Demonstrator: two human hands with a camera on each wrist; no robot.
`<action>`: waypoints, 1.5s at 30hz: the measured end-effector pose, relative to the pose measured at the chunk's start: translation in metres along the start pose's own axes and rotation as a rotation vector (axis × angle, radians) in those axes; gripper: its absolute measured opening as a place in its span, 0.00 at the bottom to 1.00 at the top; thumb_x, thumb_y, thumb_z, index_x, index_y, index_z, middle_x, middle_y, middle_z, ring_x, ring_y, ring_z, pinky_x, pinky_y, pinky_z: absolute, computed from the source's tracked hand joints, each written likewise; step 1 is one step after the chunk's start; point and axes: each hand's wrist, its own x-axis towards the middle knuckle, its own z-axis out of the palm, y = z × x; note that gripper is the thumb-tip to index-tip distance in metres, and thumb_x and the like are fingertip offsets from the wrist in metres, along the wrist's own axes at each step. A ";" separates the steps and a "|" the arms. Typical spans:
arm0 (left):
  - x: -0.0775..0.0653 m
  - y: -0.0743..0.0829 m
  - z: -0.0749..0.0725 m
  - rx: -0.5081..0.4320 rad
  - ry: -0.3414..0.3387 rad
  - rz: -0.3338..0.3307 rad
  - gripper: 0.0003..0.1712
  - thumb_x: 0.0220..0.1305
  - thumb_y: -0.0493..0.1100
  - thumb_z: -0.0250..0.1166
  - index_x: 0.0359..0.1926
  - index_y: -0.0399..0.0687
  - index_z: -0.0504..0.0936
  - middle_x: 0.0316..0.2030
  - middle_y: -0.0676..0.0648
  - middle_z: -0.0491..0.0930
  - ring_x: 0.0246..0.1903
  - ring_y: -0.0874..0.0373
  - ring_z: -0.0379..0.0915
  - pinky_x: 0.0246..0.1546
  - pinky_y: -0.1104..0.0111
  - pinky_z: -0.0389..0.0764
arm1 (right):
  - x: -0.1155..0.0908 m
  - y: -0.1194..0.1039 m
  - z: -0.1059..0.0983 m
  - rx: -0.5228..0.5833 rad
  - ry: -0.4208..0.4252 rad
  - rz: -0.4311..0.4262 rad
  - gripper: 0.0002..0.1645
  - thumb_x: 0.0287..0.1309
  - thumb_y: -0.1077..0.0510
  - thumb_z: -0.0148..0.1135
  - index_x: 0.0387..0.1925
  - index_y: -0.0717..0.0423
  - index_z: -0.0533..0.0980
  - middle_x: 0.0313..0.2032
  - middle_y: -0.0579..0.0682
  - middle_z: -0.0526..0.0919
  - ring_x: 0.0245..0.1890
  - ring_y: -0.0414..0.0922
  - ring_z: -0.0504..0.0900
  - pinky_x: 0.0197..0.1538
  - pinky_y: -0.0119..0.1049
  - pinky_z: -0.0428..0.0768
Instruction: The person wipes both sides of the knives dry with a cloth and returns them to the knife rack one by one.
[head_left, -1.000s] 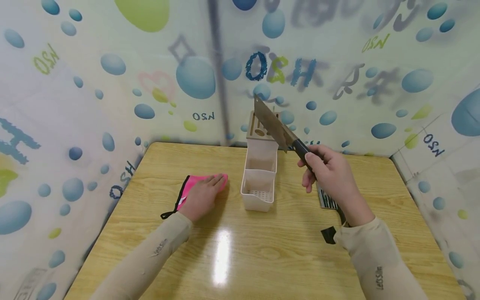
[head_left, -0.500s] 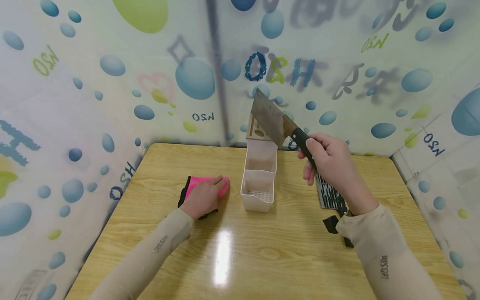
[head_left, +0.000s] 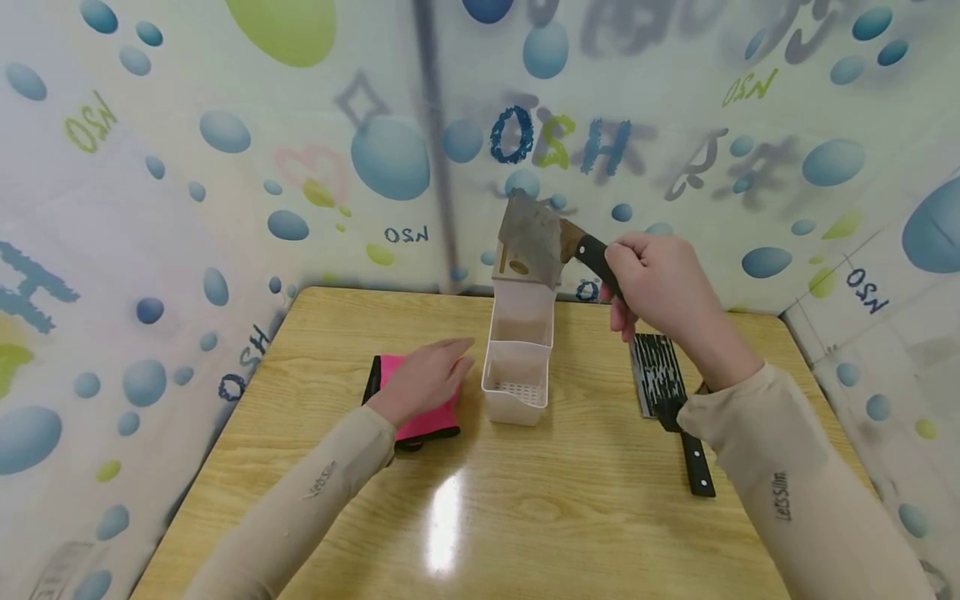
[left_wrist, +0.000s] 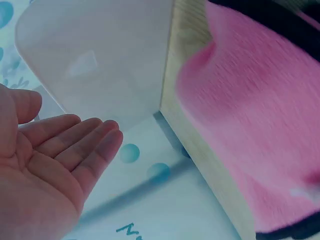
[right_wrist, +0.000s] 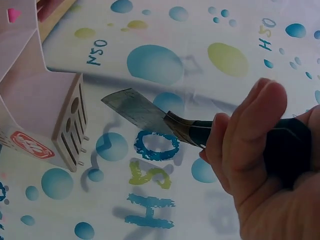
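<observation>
A: And there was the right hand (head_left: 658,279), fingers curled round the black handle (head_left: 596,261) of a cleaver (head_left: 531,237), blade tilted in the air over the white holder (head_left: 517,408)!

B: Over it from the head camera, yes, but the right wrist view showed daylight: blade and slotted top (right_wrist: 74,119) stood apart.

A: And the left hand (head_left: 426,377)?

B: Fingers long and straight, gripping nothing, above the pink cloth (head_left: 437,419) and just beside the holder. Whether a fingertip brushed the plastic, I couldn't tell.

A: So how was this best played?

B: I read it as lining the blade up with a slot. The flat faced the head camera, so the wrist, I judged, had to turn it in line with a long slot, not a round hole, then lift the handle so the blade pointed down.

A: Then drop it?

B: No, lower it slowly! A corner catching the rim could have rocked that narrow holder. The left hand would have served best on the lower wall, well clear of the edge.

A: And the spatula (head_left: 660,375)?

B: On the table (head_left: 570,500) to the right, well apart from the holder, and no obstacle, I thought.
</observation>
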 end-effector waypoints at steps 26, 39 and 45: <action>0.017 0.016 0.017 -0.135 0.033 -0.039 0.26 0.82 0.47 0.49 0.70 0.36 0.74 0.64 0.37 0.79 0.65 0.44 0.75 0.68 0.52 0.75 | 0.042 -0.051 -0.020 -0.315 -0.155 0.127 0.27 0.74 0.59 0.33 0.29 0.65 0.78 0.15 0.52 0.80 0.14 0.50 0.82 0.43 0.48 0.85; 0.017 0.015 0.019 -0.147 0.045 -0.003 0.25 0.82 0.45 0.50 0.70 0.35 0.74 0.62 0.36 0.80 0.62 0.44 0.78 0.65 0.52 0.77 | 0.058 -0.081 -0.017 -0.346 -0.136 0.135 0.22 0.72 0.56 0.46 0.31 0.64 0.81 0.20 0.52 0.87 0.20 0.45 0.88 0.57 0.49 0.84; 0.015 0.016 0.018 -0.152 0.049 0.004 0.24 0.82 0.44 0.50 0.69 0.35 0.75 0.59 0.37 0.83 0.60 0.45 0.80 0.63 0.52 0.79 | 0.054 -0.083 -0.006 -0.424 -0.018 0.023 0.14 0.65 0.58 0.56 0.45 0.62 0.80 0.24 0.51 0.88 0.26 0.45 0.88 0.42 0.44 0.83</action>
